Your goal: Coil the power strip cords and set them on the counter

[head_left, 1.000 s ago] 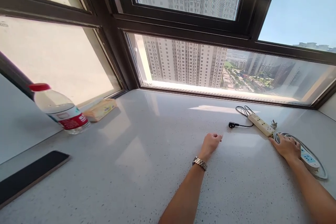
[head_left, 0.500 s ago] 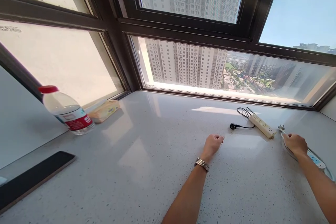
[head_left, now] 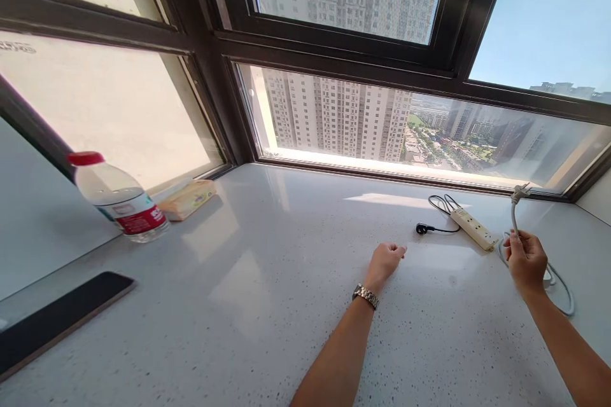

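Two hands, right hand [head_left: 526, 261] clamped on grey cord [head_left: 514, 216], left hand [head_left: 386, 261] loosely curled, bottle [head_left: 117, 198] label unreadable.

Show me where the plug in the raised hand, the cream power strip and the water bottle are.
plug [head_left: 518, 192]: head view, on its prongs' end.
cream power strip [head_left: 472, 228]: head view, middle of its top face.
water bottle [head_left: 121, 202]: head view, on its body above the red label.
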`<state>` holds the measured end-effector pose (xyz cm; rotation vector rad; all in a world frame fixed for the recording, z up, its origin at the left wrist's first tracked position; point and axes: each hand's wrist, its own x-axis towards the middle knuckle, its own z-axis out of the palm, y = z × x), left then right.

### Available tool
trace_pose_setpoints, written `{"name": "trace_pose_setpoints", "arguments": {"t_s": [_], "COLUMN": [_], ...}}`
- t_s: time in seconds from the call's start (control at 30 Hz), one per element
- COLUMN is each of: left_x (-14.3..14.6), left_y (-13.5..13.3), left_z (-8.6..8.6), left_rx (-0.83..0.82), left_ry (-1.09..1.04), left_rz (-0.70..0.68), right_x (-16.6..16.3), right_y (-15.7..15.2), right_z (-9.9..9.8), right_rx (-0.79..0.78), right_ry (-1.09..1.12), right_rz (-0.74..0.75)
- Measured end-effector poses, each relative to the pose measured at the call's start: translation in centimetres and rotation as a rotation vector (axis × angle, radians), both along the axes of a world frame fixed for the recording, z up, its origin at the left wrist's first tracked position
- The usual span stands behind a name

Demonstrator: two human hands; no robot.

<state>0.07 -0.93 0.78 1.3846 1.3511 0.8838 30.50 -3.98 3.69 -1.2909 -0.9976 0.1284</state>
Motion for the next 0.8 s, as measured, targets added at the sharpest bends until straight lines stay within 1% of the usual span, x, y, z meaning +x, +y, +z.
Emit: {"name": "trace_pose_setpoints", "arguments": {"t_s": [0.07, 0.13, 0.23, 0.33, 0.4, 0.43, 0.47, 0.5, 0.6, 0.63, 0.7, 0.77, 0.8], "left_x": [-0.1, -0.3, -0.4, -0.3, -0.2, -0.1, -0.1, 0.0, 0.2, 0.3, 0.3, 0.2, 0.1], "left_y": [0.1, 0.1, 0.4, 0.6, 0.7, 0.8, 0.8, 0.9, 0.9, 0.9, 0.8, 0.7, 0.6], "left_z": [0.0, 0.0, -0.1, -0.3, -0.4, -0.5, -0.5, -0.6, -0.9, -1.0, -1.1, -1.0, -0.9], "left_rx": [0.008, 0.021, 0.048, 0.054, 0.039, 0.029, 0.021, 0.012, -0.018, -0.026, -0.038, -0.046, -0.049], "left_ry": [0.007, 0.019, 0.006, -0.079, -0.11, -0.113, -0.112, -0.114, -0.13, -0.138, -0.159, -0.184, -0.199], "left_rz": [-0.02, -0.058, -0.108, -0.053, 0.023, 0.059, 0.086, 0.106, 0.125, 0.123, 0.122, 0.126, 0.13], "right_x": [-3.1, -6.3, -10.9, -14.2, -15.1, -15.1, -14.8, -14.3, -12.3, -11.7, -10.8, -10.5, -10.5], "right_y": [-0.5, -0.8, -1.0, -0.6, 0.2, 0.8, 1.4, 2.2, 5.0, 5.9, 7.6, 8.8, 9.2], "right_z": [-0.3, -1.1, -2.7, -4.3, -5.0, -5.3, -5.6, -5.8, -6.2, -6.2, -6.3, -6.2, -6.1], "right_rx": [0.016, -0.002, -0.06, -0.122, -0.221, -0.27, -0.3, -0.308, -0.291, -0.32, -0.46, -0.629, -0.688], "right_ry": [-0.156, -0.334, -0.505, -0.607, -0.621, -0.602, -0.575, -0.555, -0.61, -0.652, -0.718, -0.754, -0.765], "right_rz": [0.045, 0.099, 0.257, 0.476, 0.61, 0.625, 0.594, 0.52, 0.213, 0.134, 0.036, 0.011, 0.009]}}
